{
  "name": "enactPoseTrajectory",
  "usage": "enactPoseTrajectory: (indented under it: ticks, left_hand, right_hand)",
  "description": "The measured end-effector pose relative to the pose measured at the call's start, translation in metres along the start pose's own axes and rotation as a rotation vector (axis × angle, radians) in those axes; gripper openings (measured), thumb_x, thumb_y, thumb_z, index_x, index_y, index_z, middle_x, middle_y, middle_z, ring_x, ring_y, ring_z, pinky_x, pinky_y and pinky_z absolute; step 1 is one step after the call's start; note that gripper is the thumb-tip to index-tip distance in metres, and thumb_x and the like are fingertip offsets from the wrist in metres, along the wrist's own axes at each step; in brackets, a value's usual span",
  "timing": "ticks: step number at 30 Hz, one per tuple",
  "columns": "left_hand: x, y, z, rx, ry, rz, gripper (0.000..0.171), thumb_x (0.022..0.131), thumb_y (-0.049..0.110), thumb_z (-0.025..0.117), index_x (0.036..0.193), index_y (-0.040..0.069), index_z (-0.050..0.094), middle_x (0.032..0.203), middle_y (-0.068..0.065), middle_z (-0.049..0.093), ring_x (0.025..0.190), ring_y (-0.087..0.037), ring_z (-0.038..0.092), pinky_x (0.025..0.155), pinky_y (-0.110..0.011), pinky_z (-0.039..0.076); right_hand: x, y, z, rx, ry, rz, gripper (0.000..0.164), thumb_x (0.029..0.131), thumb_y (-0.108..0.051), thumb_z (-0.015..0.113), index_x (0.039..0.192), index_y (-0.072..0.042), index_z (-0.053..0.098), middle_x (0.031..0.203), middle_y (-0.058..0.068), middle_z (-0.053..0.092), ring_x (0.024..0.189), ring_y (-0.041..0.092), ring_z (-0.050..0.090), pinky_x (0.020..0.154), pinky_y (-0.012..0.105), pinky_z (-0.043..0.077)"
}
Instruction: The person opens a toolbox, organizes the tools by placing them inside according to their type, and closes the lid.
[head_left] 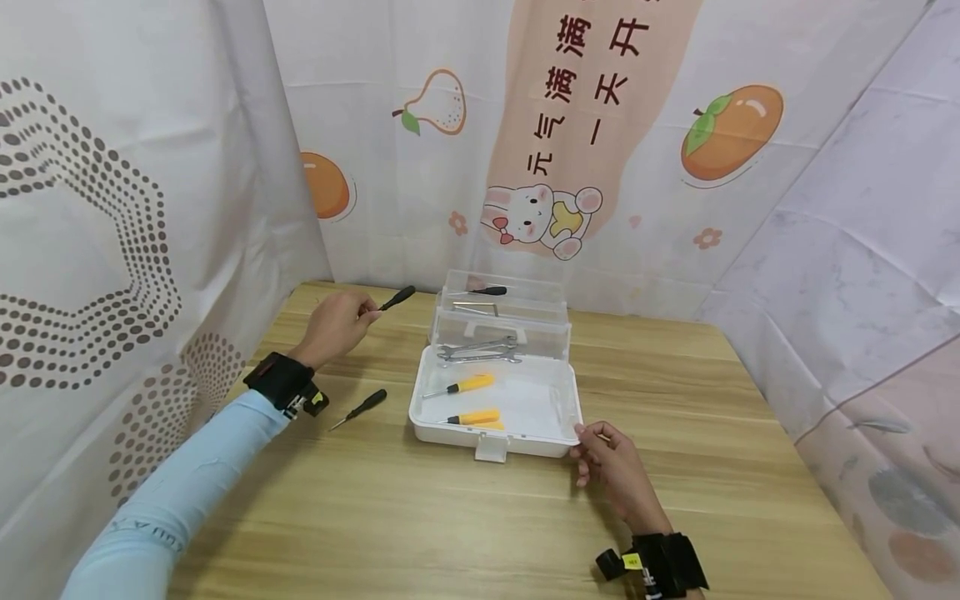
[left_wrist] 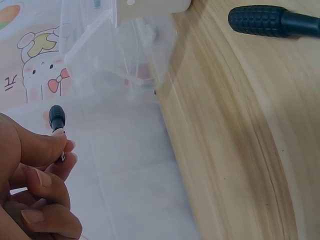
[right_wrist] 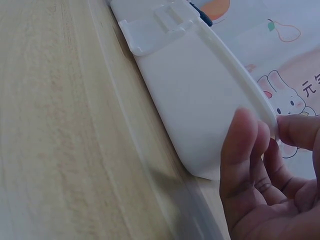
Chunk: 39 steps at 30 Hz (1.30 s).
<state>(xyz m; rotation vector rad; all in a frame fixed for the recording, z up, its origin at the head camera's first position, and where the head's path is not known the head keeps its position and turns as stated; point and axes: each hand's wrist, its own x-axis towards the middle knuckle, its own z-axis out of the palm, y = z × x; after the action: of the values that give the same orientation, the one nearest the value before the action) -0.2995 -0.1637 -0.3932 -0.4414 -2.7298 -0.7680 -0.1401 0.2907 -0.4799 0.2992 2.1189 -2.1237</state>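
Note:
My left hand (head_left: 337, 327) pinches a black-handled screwdriver (head_left: 399, 297) between thumb and fingers, left of the toolbox. In the left wrist view its ridged handle (left_wrist: 57, 117) points away from the fingers. With thumb and fingers, my right hand (head_left: 615, 467) holds the front right corner of the white toolbox (head_left: 450, 435). The right wrist view shows the fingertips (right_wrist: 242, 125) against the toolbox's outer wall (right_wrist: 195, 95). Inside lie yellow-handled screwdrivers (head_left: 476, 382), and metal wrenches (head_left: 480, 358) lie at the back.
A second black-handled screwdriver (head_left: 369, 402) lies on the wooden table (head_left: 360, 508) left of the box. Clear raised trays (head_left: 543, 337) behind hold an L-shaped hex key (head_left: 480, 305) and another black-handled screwdriver (head_left: 491, 291). A printed curtain (head_left: 420, 183) hangs behind the table.

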Motion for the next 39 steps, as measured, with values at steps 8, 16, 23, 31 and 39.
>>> enactPoseTrajectory:
  ticks: [8,16,23,31,39]
  left_hand:
    - [0.007,0.007,0.003,-0.001,-0.013,-0.001,0.015,0.100,0.016,0.069,0.099,0.003,0.075,0.090,-0.011,0.069,0.075,-0.027,0.062,0.066,-0.043,0.049]
    - [0.009,0.007,0.005,0.010,0.006,0.024,0.012,0.098,0.014,0.071,0.094,0.003,0.074,0.086,-0.010,0.066,0.071,-0.025,0.060,0.061,-0.041,0.048]
    - [0.020,0.009,0.010,-0.006,0.035,0.031,0.015,0.100,0.016,0.069,0.093,0.003,0.074,0.082,-0.008,0.067,0.067,-0.023,0.059,0.059,-0.040,0.048]
    - [0.027,0.020,0.013,0.023,0.036,0.072,0.014,0.100,0.013,0.069,0.095,0.001,0.073,0.090,-0.012,0.067,0.075,-0.025,0.060,0.063,-0.041,0.049]
    - [0.030,0.021,0.019,0.040,0.023,0.071,0.013,0.100,0.015,0.069,0.097,0.003,0.073,0.092,-0.011,0.065,0.079,-0.025,0.060,0.065,-0.041,0.050]
  right_hand:
    - [0.000,-0.001,0.000,0.000,0.002,0.002,0.038,0.101,-0.035,0.068,0.102,0.000,0.054,0.084,0.012,0.065,0.056,0.017,0.055,0.053,0.032,0.054]
    - [0.000,0.000,0.000,0.002,-0.004,0.008,0.040,0.101,-0.036,0.068,0.104,0.002,0.053,0.086,0.013,0.065,0.057,0.018,0.055,0.055,0.033,0.055]
    - [0.000,-0.001,-0.002,0.002,-0.013,-0.008,0.043,0.101,-0.037,0.068,0.105,0.003,0.052,0.087,0.013,0.063,0.059,0.018,0.054,0.055,0.034,0.055]
    - [0.000,0.000,-0.001,0.009,-0.016,-0.003,0.043,0.101,-0.036,0.068,0.106,0.004,0.052,0.086,0.013,0.063,0.059,0.018,0.054,0.055,0.034,0.055]
    - [-0.001,0.000,-0.001,0.009,-0.006,0.006,0.044,0.100,-0.037,0.069,0.106,0.004,0.053,0.086,0.014,0.064,0.058,0.019,0.055,0.055,0.034,0.055]
